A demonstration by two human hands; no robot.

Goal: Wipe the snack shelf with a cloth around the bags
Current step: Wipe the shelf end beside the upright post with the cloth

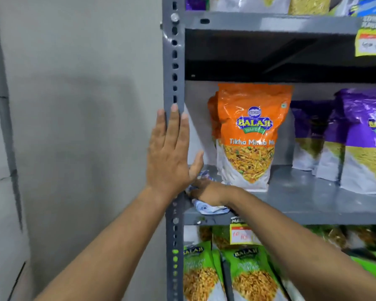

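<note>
One cloth (pixel 206 208) under right hand (pixel 211 192), shelf (pixel 313 198)

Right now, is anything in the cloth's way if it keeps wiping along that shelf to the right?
Yes. The orange snack bag stands on the shelf just right of the cloth under the right hand; purple bags stand farther along.

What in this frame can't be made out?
Head view only:
- cloth: mostly hidden under the right hand; grip unclear.
- right fingers: hidden behind the left hand.
- price tag writing: blurred.
- purple bags: cut off by the right edge.
- shelf behind the orange bag: hidden.
</note>
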